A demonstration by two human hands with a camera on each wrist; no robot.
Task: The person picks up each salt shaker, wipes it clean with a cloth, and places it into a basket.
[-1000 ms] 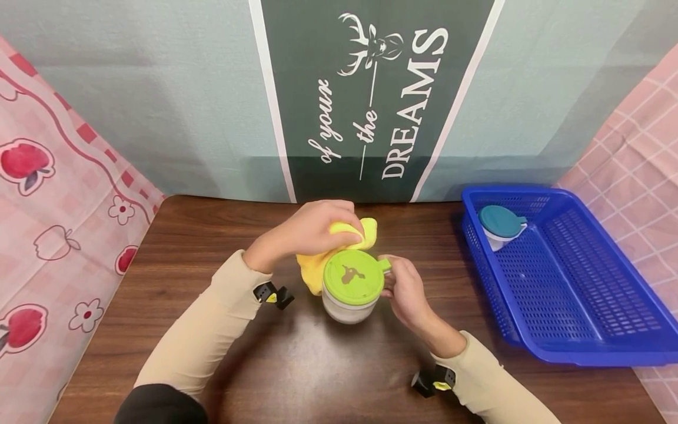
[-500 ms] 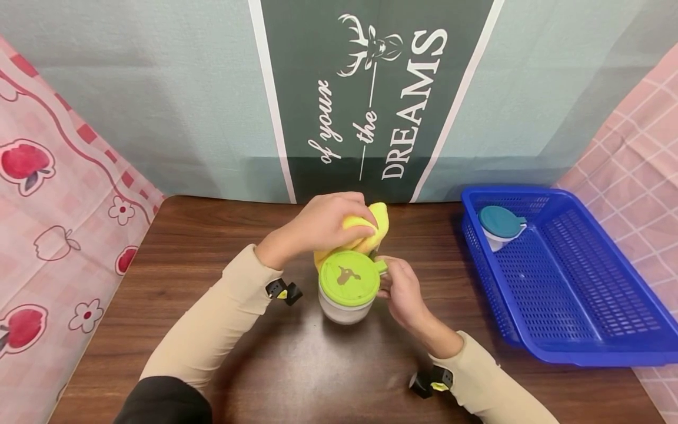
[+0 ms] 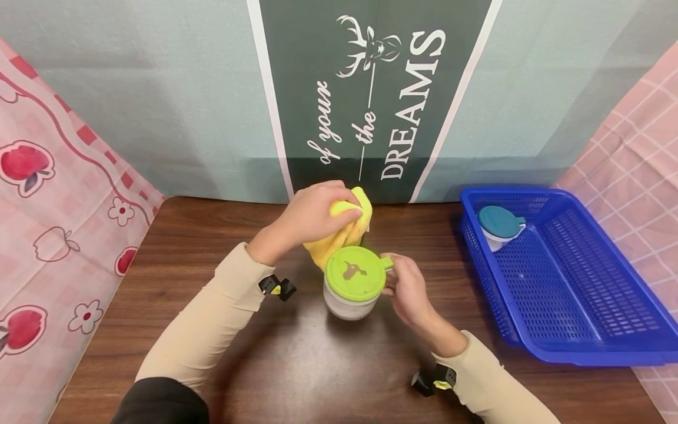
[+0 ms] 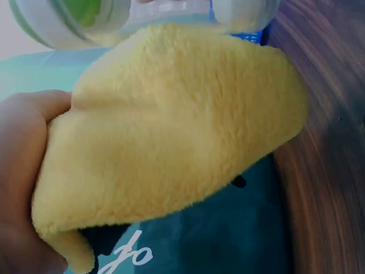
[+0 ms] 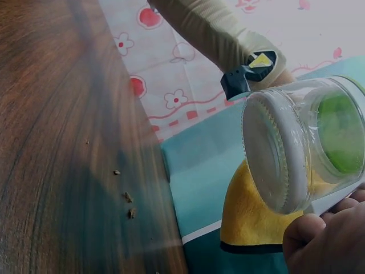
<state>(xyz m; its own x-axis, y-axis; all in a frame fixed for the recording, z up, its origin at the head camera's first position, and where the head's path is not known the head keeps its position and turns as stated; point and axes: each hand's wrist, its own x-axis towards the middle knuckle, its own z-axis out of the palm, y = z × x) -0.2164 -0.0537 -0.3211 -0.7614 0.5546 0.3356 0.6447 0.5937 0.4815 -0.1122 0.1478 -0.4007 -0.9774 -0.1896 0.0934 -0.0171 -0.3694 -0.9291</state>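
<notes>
My right hand (image 3: 408,288) grips the handle of a clear glass jar (image 3: 349,309) with a green lid (image 3: 356,274). Its underside shows in the right wrist view, and the glass jar (image 5: 279,148) is held above the tabletop. A folded yellow cloth (image 3: 339,238) is gripped in my left hand (image 3: 315,215), just behind the jar in the head view. The yellow cloth (image 4: 171,131) fills much of the left wrist view and hides most of the fingers. Seen from the right wrist, the cloth (image 5: 254,211) with its dark edge lies behind the jar.
A blue plastic basket (image 3: 521,318) stands on the right of the wooden table (image 3: 212,218). Inside its far left corner sits a second jar with a teal lid (image 3: 499,221). Small brown crumbs (image 5: 130,200) lie on the table. Printed cloth hangs around the back and sides.
My left hand moved right with the cloth, then back left and farther away from me. The jar shifted slightly left, then right again, while the right hand kept its grip on the handle.
</notes>
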